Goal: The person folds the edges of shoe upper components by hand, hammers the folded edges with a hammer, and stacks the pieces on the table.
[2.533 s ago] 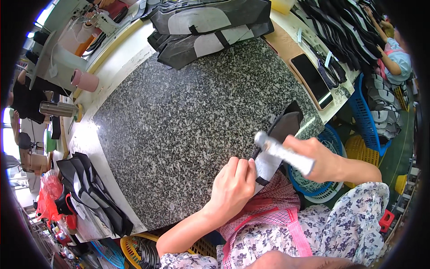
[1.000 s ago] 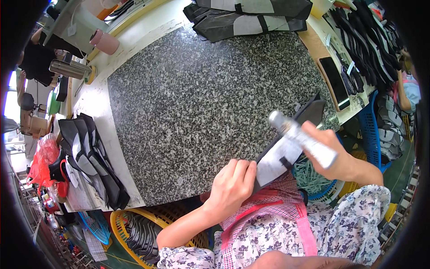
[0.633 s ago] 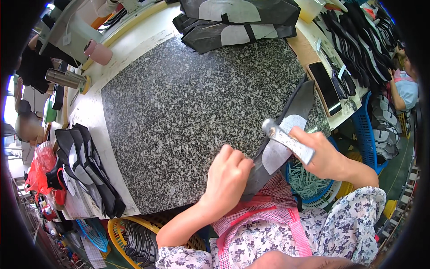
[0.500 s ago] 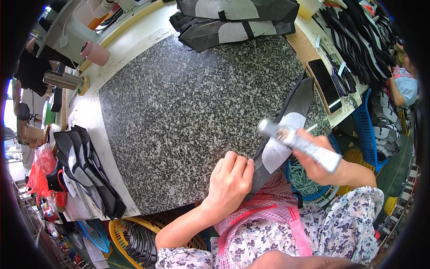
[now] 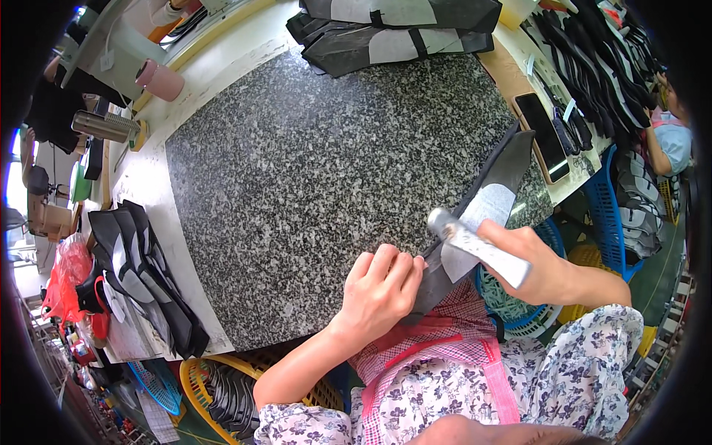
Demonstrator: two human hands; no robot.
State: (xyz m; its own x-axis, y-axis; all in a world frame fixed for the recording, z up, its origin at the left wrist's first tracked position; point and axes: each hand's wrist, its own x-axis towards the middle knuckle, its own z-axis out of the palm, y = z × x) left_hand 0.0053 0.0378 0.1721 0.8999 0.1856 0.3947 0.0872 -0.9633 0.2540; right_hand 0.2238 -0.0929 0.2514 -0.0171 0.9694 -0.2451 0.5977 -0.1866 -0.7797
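Note:
A long black piece (image 5: pixel 434 295) with a light grey patch lies slantwise along the right front edge of the stone slab (image 5: pixel 297 193). My left hand (image 5: pixel 380 291) rests at its near end, fingers bent and pinched on the piece's edge. In my closed right hand (image 5: pixel 538 263) is a hammer (image 5: pixel 486 256) with a metal head and a pale, worn handle. The hammer's head is over the piece's dark left edge, near the grey patch; whether it touches cannot be told.
Similar black and grey pieces (image 5: pixel 393 46) are stacked at the slab's far edge, more (image 5: pixel 141 282) at left. A phone (image 5: pixel 540 137) lies at right. A blue basket (image 5: pixel 545 320) of pale strips and a yellow basket (image 5: pixel 194 393) stand below the table edge. Another person (image 5: pixel 671 148) is at far right.
My right hand and the hammer have moved slightly, the handle's end swinging left, and the hammer is less blurred. My left hand keeps its place on the piece, its fingers slightly shifted.

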